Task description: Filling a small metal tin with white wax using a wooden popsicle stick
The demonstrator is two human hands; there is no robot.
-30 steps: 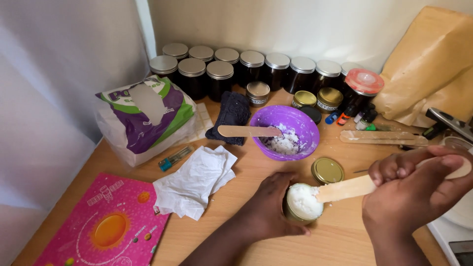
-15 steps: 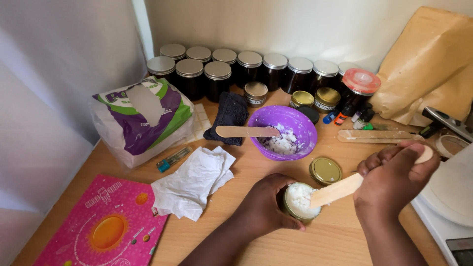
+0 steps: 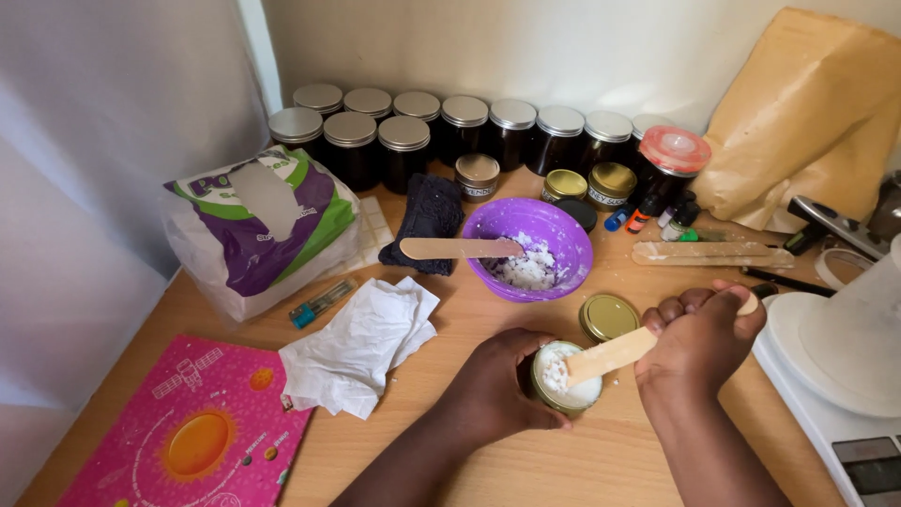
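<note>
A small open jar (image 3: 566, 379) of white cream is gripped by the left hand (image 3: 502, 385) on the wooden table (image 3: 450, 451). A flat wooden stick (image 3: 615, 353), held closed in the right hand (image 3: 699, 343), is dipped into it. A gold lid (image 3: 609, 316) and a purple bowl (image 3: 535, 248) are placed just behind.

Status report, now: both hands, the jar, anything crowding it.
Left hand gripping small jar of white paste. Right hand holding wooden stick, tip in the jar. Gold lid and purple bowl close behind, not touching.
</note>
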